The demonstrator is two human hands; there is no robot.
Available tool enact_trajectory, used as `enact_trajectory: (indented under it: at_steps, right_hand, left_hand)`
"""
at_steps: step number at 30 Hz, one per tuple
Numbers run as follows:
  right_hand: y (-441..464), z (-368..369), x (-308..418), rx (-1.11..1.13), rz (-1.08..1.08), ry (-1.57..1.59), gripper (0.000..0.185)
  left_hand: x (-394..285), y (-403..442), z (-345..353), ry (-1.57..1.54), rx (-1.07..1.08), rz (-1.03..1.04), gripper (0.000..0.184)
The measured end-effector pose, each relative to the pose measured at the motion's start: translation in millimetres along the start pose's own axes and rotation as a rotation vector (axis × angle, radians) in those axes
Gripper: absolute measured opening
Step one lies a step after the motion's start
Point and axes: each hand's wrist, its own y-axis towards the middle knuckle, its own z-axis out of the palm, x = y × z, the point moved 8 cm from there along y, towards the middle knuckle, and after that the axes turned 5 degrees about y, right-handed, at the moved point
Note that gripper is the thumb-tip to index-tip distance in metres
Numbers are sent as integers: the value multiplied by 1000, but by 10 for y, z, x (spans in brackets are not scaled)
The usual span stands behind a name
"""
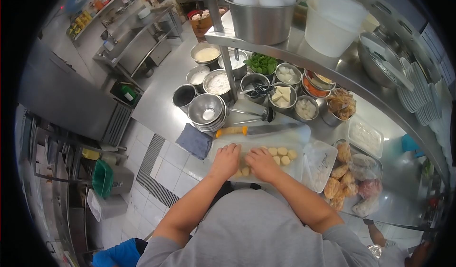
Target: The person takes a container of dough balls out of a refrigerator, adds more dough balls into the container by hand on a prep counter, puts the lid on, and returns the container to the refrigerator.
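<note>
Both hands are over a pale cutting board (219,144). My left hand (227,160) rests at the board's left part, its fingers bent and close together; what lies under them is hidden. Just right of it, my right hand (262,163) curls its fingers down beside several small round pale pieces (282,151). More pieces (245,171) lie between the two hands, near the board's front edge. Beyond the hands, a large knife (270,129) with a yellow handle lies across the board. A folded blue-grey cloth (194,141) is at the board's left.
Stacked metal bowls (205,110) and several ingredient pots stand behind the board. A steel shelf (304,51) overhangs the back right, carrying a pot of eggs (261,22). A plastic container (319,165) and a tray of bagged food are right. People's arms show at the bottom corners.
</note>
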Motion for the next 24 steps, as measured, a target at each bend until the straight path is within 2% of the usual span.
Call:
enact_trajectory:
  at_steps: [2, 4, 5, 7, 11, 14, 15, 17, 19, 20, 24]
  right_hand:
    - [14, 38, 9, -8, -59, -33, 17]
    - [17, -4, -3, -36, -35, -5, 18]
    - [15, -32, -16, -62, -14, 24, 19]
    - [1, -101, -33, -120, 6, 31, 22]
    - [19, -274, -23, -213, 102, 91, 29]
    - [181, -318, 47, -305, 62, 140, 33]
    - [270, -276, 39, -304, 61, 142, 33]
    - [428, -127, 85, -287, -74, 171, 29]
    - [467, 42, 55, -241, -91, 154, 27]
    - [480, 132, 45, -195, -110, 136, 25]
    - [447, 381, -45, -61, -56, 154, 30]
  left_hand:
    - [37, 67, 46, 24, 51, -43, 38]
    - [76, 100, 135, 45, 283, -105, 38]
    - [77, 84, 117, 45, 283, -105, 38]
    - [-6, 21, 13, 33, 160, 23, 38]
    - [19, -104, 8, -51, 68, 72, 35]
    - [12, -211, -83, -99, -7, 93, 34]
    - [-24, -243, -121, -98, 6, 101, 36]
    - [-47, -281, -141, -98, 19, 108, 38]
    - [24, -308, -108, -332, 62, 27, 39]
    - [31, -339, -91, -333, 61, 26, 39]
    - [132, -419, -77, -353, -15, -23, 36]
